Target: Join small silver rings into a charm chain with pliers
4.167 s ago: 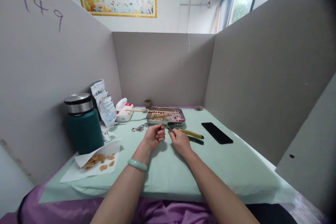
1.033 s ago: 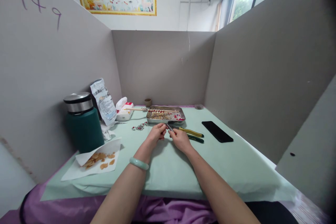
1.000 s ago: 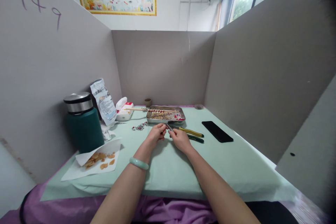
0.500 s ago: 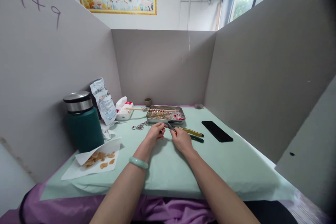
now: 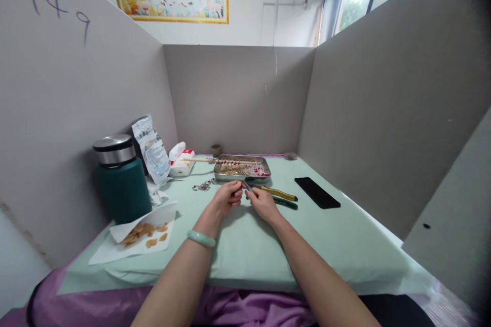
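My left hand (image 5: 227, 197), wearing a pale green bangle (image 5: 201, 238), is closed in a pinch; what lies between its fingertips is too small to make out. Close beside it, my right hand (image 5: 264, 203) is wrapped round a slim metal tool (image 5: 247, 187) with a pointed tip. That tip meets the left fingertips, and the tool's handle is hidden in the palm. Pliers with yellow and green handles (image 5: 282, 194) lie on the table just beyond my right hand. Behind both hands stands a metal tray (image 5: 242, 178) of small gold and red pieces.
A beaded chain (image 5: 204, 184) lies left of the tray, and a stick (image 5: 200, 160) strung with red beads crosses it. On the left stand a green flask (image 5: 123, 189), a tissue pack (image 5: 181, 163) and food on paper (image 5: 115, 251). A black phone (image 5: 317, 193) lies right.
The tool's tip has tilted and shifted slightly toward the left fingertips. My right hand has turned a little; both hands stay in nearly the same place.
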A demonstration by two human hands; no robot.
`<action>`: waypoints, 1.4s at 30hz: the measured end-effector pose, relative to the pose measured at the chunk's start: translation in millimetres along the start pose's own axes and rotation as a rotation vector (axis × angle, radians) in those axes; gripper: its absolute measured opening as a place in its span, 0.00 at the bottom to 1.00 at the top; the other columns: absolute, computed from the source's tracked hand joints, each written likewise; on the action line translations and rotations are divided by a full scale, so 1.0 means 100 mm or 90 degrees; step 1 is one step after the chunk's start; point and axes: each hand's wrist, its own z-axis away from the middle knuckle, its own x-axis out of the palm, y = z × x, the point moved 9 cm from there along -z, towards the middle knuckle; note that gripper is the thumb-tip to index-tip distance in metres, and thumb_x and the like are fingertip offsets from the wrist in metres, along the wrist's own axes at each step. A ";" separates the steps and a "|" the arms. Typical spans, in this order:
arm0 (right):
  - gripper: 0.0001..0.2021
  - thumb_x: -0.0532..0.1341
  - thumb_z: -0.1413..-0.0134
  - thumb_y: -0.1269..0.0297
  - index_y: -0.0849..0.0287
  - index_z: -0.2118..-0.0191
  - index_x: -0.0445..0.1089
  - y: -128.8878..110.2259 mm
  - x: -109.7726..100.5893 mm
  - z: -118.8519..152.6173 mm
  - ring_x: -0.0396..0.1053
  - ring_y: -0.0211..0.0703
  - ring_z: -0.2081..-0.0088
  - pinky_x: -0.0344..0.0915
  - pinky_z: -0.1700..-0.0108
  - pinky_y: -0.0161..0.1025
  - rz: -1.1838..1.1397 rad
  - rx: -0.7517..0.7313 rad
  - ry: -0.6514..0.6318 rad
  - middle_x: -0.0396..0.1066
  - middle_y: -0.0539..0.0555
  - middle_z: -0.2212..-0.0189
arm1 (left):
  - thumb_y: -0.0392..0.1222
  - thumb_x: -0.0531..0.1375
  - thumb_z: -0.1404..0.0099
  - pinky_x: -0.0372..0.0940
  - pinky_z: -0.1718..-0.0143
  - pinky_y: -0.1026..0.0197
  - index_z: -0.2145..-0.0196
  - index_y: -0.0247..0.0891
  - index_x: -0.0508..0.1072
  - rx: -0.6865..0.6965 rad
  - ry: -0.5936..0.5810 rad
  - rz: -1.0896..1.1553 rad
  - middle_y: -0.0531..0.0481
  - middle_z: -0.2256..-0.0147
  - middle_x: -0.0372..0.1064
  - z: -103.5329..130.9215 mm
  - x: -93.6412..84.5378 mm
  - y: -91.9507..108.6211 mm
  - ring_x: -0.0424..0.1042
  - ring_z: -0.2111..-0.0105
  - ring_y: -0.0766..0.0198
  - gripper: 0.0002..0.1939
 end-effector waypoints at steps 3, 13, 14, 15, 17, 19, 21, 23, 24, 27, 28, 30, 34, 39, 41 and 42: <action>0.17 0.50 0.44 0.54 0.59 0.75 0.68 -0.01 0.01 0.00 0.62 0.37 0.76 0.51 0.73 0.32 -0.020 -0.001 -0.007 0.67 0.49 0.80 | 0.43 0.55 0.38 0.41 0.86 0.71 0.69 0.33 0.66 -0.003 -0.013 0.012 0.62 0.85 0.44 0.00 0.00 -0.01 0.39 0.88 0.77 0.09; 0.18 0.51 0.45 0.53 0.59 0.75 0.68 0.02 0.04 0.00 0.61 0.36 0.77 0.51 0.74 0.31 -0.036 -0.010 -0.013 0.66 0.49 0.81 | 0.44 0.56 0.39 0.40 0.87 0.71 0.69 0.34 0.66 -0.009 -0.017 -0.008 0.62 0.84 0.44 0.01 -0.02 -0.01 0.39 0.88 0.77 0.10; 0.18 0.51 0.45 0.53 0.59 0.75 0.68 0.02 0.04 0.00 0.61 0.36 0.77 0.51 0.74 0.31 -0.032 -0.012 -0.013 0.66 0.48 0.81 | 0.44 0.56 0.40 0.40 0.86 0.71 0.69 0.34 0.66 -0.010 -0.014 -0.020 0.62 0.85 0.44 0.01 -0.02 0.00 0.39 0.88 0.77 0.10; 0.18 0.51 0.44 0.53 0.59 0.75 0.68 0.01 0.03 0.00 0.61 0.36 0.77 0.51 0.74 0.31 -0.027 -0.015 -0.012 0.66 0.48 0.81 | 0.44 0.56 0.40 0.40 0.86 0.71 0.70 0.34 0.65 -0.010 -0.007 -0.032 0.62 0.85 0.43 0.01 -0.03 0.00 0.39 0.88 0.77 0.09; 0.18 0.51 0.44 0.53 0.59 0.75 0.68 -0.01 0.02 0.00 0.61 0.36 0.77 0.51 0.74 0.31 -0.012 -0.025 -0.006 0.66 0.48 0.81 | 0.44 0.57 0.40 0.40 0.86 0.71 0.70 0.34 0.65 -0.011 0.011 -0.056 0.62 0.84 0.43 0.02 -0.05 0.02 0.40 0.88 0.77 0.09; 0.17 0.51 0.44 0.54 0.59 0.76 0.68 -0.04 -0.02 0.01 0.62 0.36 0.76 0.50 0.74 0.31 0.015 -0.036 0.009 0.66 0.48 0.81 | 0.43 0.57 0.41 0.39 0.86 0.70 0.71 0.34 0.65 -0.010 0.026 -0.076 0.62 0.84 0.44 0.03 -0.06 0.03 0.40 0.87 0.77 0.09; 0.17 0.51 0.44 0.55 0.58 0.76 0.67 -0.07 -0.05 0.02 0.62 0.36 0.76 0.50 0.73 0.32 0.052 -0.046 0.027 0.66 0.48 0.81 | 0.44 0.57 0.41 0.38 0.85 0.70 0.70 0.33 0.65 -0.002 0.035 -0.093 0.62 0.84 0.44 0.04 -0.06 0.06 0.40 0.87 0.78 0.10; 0.17 0.51 0.43 0.55 0.58 0.76 0.67 -0.10 -0.09 0.03 0.62 0.36 0.75 0.50 0.72 0.32 0.098 -0.056 0.047 0.67 0.49 0.80 | 0.45 0.58 0.42 0.37 0.85 0.70 0.70 0.33 0.66 0.012 0.036 -0.106 0.62 0.84 0.44 0.04 -0.06 0.08 0.39 0.87 0.78 0.11; 0.16 0.51 0.42 0.56 0.57 0.75 0.67 -0.11 -0.11 0.04 0.63 0.37 0.75 0.50 0.72 0.32 0.122 -0.064 0.058 0.68 0.49 0.79 | 0.46 0.58 0.42 0.37 0.85 0.70 0.70 0.33 0.66 0.019 0.035 -0.112 0.62 0.83 0.44 0.04 -0.06 0.10 0.40 0.86 0.77 0.11; 0.15 0.51 0.41 0.57 0.57 0.73 0.68 -0.14 -0.17 0.06 0.64 0.37 0.71 0.50 0.70 0.32 0.201 -0.094 0.099 0.69 0.50 0.75 | 0.47 0.59 0.42 0.38 0.84 0.69 0.69 0.34 0.66 0.034 0.035 -0.136 0.62 0.83 0.43 0.04 -0.05 0.12 0.41 0.86 0.77 0.13; 0.14 0.51 0.41 0.58 0.57 0.72 0.68 -0.15 -0.19 0.06 0.65 0.37 0.71 0.50 0.70 0.33 0.227 -0.103 0.113 0.69 0.51 0.74 | 0.48 0.59 0.43 0.38 0.84 0.69 0.69 0.34 0.66 0.038 0.038 -0.149 0.62 0.83 0.43 0.04 -0.06 0.13 0.41 0.85 0.76 0.13; 0.13 0.51 0.41 0.58 0.57 0.71 0.68 -0.16 -0.22 0.07 0.64 0.37 0.70 0.49 0.70 0.33 0.275 -0.118 0.131 0.69 0.51 0.73 | 0.48 0.59 0.43 0.38 0.84 0.69 0.69 0.33 0.67 0.043 0.045 -0.174 0.61 0.83 0.44 0.04 -0.06 0.14 0.41 0.85 0.76 0.14; 0.13 0.51 0.40 0.59 0.57 0.69 0.68 -0.19 -0.24 0.08 0.64 0.38 0.70 0.49 0.69 0.35 0.350 -0.142 0.143 0.69 0.51 0.72 | 0.49 0.59 0.44 0.37 0.84 0.69 0.69 0.33 0.67 0.050 0.071 -0.203 0.61 0.83 0.43 0.05 -0.07 0.17 0.41 0.85 0.76 0.14; 0.13 0.51 0.40 0.59 0.58 0.69 0.68 -0.24 -0.26 0.08 0.64 0.41 0.67 0.50 0.65 0.36 0.410 -0.153 0.154 0.69 0.54 0.71 | 0.48 0.60 0.45 0.37 0.84 0.69 0.70 0.33 0.67 0.052 0.111 -0.208 0.62 0.83 0.43 0.05 -0.08 0.19 0.42 0.85 0.76 0.14; 0.12 0.51 0.40 0.59 0.58 0.69 0.68 -0.22 -0.25 0.08 0.64 0.41 0.67 0.49 0.66 0.36 0.405 -0.141 0.154 0.69 0.54 0.71 | 0.48 0.60 0.44 0.37 0.84 0.69 0.70 0.33 0.67 0.052 0.106 -0.197 0.62 0.84 0.44 0.05 -0.07 0.18 0.41 0.86 0.76 0.13; 0.12 0.51 0.41 0.59 0.58 0.69 0.68 -0.20 -0.24 0.08 0.64 0.40 0.68 0.49 0.67 0.36 0.393 -0.131 0.150 0.69 0.54 0.71 | 0.48 0.59 0.44 0.37 0.84 0.69 0.69 0.34 0.66 0.046 0.099 -0.188 0.62 0.84 0.44 0.05 -0.07 0.16 0.41 0.86 0.76 0.13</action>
